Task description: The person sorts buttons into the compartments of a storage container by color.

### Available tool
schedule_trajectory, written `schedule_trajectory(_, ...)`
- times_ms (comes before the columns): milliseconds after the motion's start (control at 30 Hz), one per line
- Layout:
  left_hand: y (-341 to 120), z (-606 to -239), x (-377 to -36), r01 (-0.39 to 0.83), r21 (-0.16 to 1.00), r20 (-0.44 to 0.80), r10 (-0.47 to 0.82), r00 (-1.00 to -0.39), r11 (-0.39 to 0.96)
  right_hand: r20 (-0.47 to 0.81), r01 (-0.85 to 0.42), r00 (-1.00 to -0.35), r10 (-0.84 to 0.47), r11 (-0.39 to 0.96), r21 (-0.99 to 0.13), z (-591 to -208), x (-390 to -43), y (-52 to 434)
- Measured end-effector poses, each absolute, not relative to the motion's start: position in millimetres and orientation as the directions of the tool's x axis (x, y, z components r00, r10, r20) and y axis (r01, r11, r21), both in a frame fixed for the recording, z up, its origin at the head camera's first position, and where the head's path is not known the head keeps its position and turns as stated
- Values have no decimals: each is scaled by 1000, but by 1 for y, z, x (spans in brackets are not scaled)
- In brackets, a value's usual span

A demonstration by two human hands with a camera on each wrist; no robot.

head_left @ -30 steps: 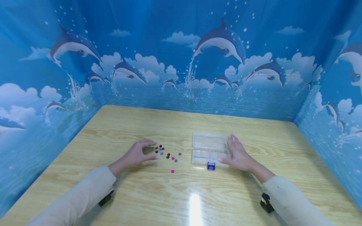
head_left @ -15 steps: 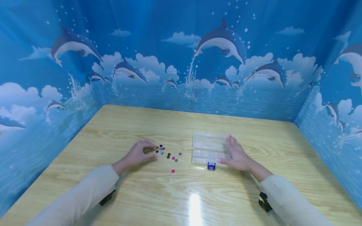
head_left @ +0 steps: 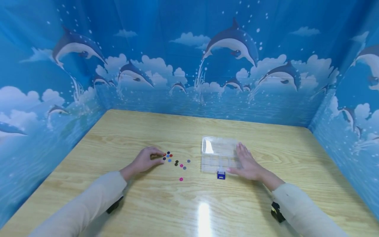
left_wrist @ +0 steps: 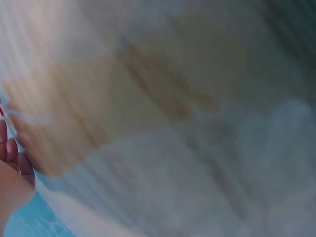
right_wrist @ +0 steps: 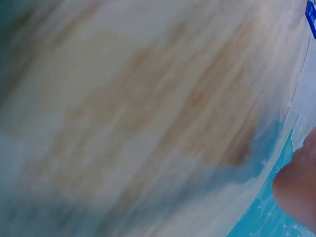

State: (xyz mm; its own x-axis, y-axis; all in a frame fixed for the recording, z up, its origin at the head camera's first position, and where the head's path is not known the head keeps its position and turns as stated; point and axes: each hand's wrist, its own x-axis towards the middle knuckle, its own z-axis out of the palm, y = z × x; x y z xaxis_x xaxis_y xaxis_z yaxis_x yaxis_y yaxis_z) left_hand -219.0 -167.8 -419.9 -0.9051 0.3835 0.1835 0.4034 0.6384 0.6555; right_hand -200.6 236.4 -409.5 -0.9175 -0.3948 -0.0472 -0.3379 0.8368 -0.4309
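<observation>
Clear plastic box [head_left: 218, 154] under flat right hand [head_left: 248, 163].

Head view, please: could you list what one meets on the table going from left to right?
Left hand → small coloured discs → clear plastic box with its blue latch → right hand.

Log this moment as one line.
left hand: curled at buttons | right hand: flat against box | lid: closed | latch: front | table
</observation>
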Motion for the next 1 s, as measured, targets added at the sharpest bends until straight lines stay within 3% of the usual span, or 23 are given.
schedule_trajectory(500,-166,-427,-223,412,670,232,353,-907,618,-30,-357,-915,-401,843,-404,-411,-199,237)
schedule_trajectory(1000,-161,-427,-226,346,699,190,304,-934,626,-23,-348,-922,-386,854,-386,-411,-198,236)
